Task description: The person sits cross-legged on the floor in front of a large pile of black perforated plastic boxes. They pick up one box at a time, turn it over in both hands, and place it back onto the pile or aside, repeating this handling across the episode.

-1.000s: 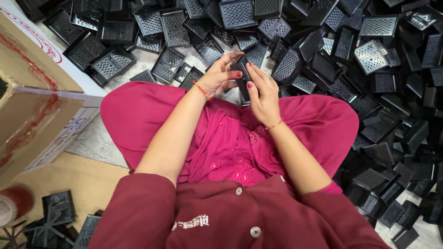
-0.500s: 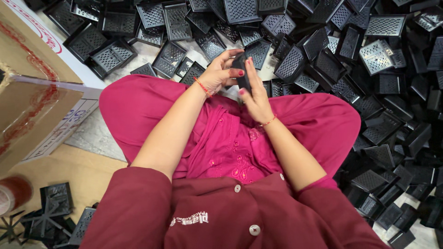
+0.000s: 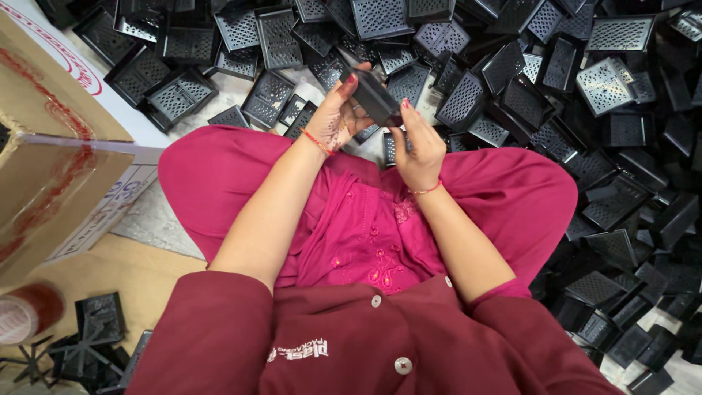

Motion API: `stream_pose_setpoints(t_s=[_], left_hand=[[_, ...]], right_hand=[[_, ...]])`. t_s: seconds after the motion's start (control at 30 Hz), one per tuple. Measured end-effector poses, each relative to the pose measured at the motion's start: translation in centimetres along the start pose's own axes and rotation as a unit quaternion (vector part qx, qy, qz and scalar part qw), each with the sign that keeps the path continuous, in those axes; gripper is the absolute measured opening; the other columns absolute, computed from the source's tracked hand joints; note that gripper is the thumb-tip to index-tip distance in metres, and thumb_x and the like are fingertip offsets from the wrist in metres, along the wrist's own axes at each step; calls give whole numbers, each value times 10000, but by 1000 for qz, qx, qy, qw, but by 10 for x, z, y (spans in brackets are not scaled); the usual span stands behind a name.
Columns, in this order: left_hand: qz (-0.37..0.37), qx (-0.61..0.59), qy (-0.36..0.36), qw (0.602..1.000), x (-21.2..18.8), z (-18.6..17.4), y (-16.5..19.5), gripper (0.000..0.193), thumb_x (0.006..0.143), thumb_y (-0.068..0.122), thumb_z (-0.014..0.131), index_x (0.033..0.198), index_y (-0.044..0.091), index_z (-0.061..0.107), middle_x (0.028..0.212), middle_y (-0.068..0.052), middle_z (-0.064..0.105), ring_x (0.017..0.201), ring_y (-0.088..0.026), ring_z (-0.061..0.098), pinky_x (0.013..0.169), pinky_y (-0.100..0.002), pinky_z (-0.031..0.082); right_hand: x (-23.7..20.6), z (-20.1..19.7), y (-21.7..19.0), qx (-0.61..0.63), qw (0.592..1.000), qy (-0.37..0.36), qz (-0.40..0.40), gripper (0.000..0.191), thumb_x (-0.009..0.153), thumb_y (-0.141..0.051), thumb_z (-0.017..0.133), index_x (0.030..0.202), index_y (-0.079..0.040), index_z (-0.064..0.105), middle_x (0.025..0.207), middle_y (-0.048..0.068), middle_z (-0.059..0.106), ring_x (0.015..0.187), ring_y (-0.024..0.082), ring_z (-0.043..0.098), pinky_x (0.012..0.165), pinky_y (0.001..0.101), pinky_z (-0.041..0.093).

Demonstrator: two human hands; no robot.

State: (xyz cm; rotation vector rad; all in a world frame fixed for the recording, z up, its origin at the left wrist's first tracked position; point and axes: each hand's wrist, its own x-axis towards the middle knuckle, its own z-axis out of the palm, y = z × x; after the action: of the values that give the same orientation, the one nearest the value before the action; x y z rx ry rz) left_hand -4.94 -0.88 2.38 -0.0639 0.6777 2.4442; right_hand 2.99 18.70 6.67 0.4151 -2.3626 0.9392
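I sit cross-legged on the floor in magenta trousers. Both my hands hold one small black plastic part (image 3: pixel 376 97) above my lap. My left hand (image 3: pixel 335 115) grips its left end with fingers curled around it. My right hand (image 3: pixel 418 146) pinches its right end from below. The part is box-shaped and tilted, with one dark flat side facing up. A heap of similar black perforated trays (image 3: pixel 274 99) lies on the floor just beyond my knees.
Black perforated parts (image 3: pixel 621 146) cover the floor ahead and to the right. An open cardboard box (image 3: pixel 51 168) stands at the left. A roll of brown tape (image 3: pixel 25 313) and a few black parts (image 3: pixel 99 322) lie at the lower left.
Both hands have stayed together on the black part, turning it slightly. The view has shifted a little.
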Motion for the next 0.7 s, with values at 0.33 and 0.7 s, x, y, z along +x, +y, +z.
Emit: stream_pose_setpoints(t_s=[0.33,0.7], left_hand=[[-21,49,76,996,10,-14,-15,479,968,397,693,1358,175,524,1171,-113,673,1035,-289,735,895,-509,636],[178,677,236,674,17,-16,-16,569,960,657,726,981,91,672,866,-112,739,829,-281,747,729,-359,550]], right_hand=[[2,2,-10,39,999,-15,17,428,923,-10,780,1325,-26,634,1231,180,719,1080,335,746,905,365,600],[-17,42,54,476,793,-140,354,222,1071,-110,693,1207,10,565,998,66,633,866,126,640,786,328,660]])
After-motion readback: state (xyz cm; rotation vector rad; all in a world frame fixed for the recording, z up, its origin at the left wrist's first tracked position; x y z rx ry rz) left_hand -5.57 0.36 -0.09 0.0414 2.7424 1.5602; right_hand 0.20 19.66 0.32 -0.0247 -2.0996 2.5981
